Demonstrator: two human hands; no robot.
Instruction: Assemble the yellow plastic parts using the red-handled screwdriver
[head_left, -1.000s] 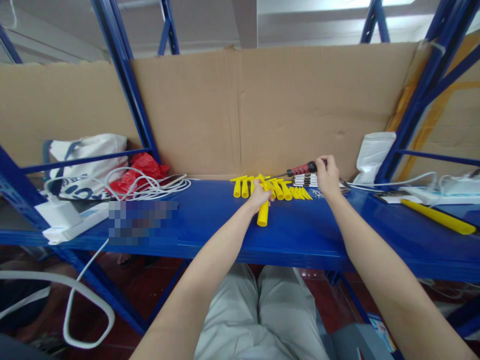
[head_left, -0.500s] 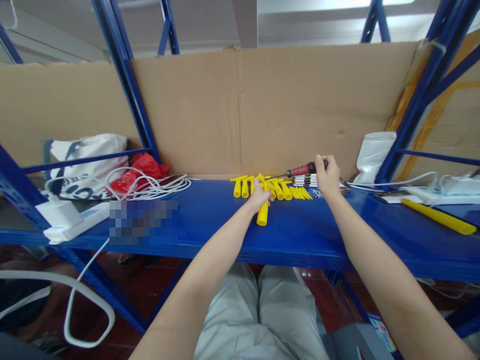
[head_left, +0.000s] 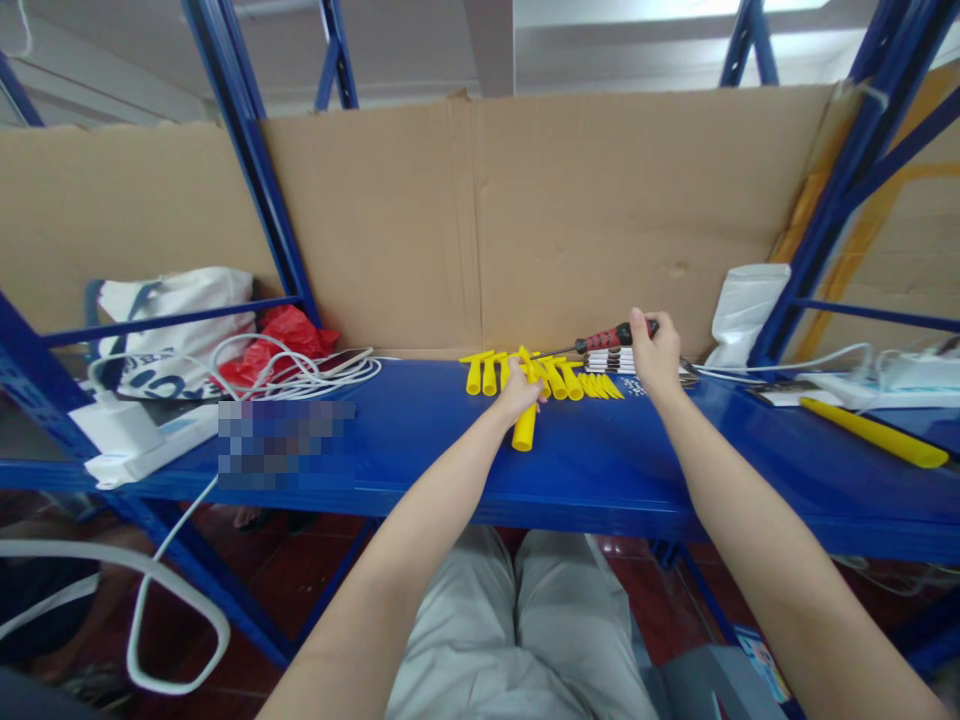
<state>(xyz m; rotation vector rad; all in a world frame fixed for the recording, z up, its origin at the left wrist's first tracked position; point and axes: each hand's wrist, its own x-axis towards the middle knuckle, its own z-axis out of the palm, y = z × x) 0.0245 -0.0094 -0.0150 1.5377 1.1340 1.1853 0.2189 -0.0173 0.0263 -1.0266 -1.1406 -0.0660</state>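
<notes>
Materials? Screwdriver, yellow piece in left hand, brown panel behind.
Screwdriver: red-and-black handle, probably plastic or rubber; thin dark shaft, likely metal.
Yellow piece: probably plastic; smooth, evenly coloured, with a rounded barrel.
Brown panel: looks like cardboard; matte tan, with a vertical crease.

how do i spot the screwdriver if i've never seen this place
Start at the blue shelf before the tall cardboard. Find the right hand toward the back, holding the screwdriver by its handle's end. Its red-and-black handle sets it apart from the yellow pieces nearby.
</notes>
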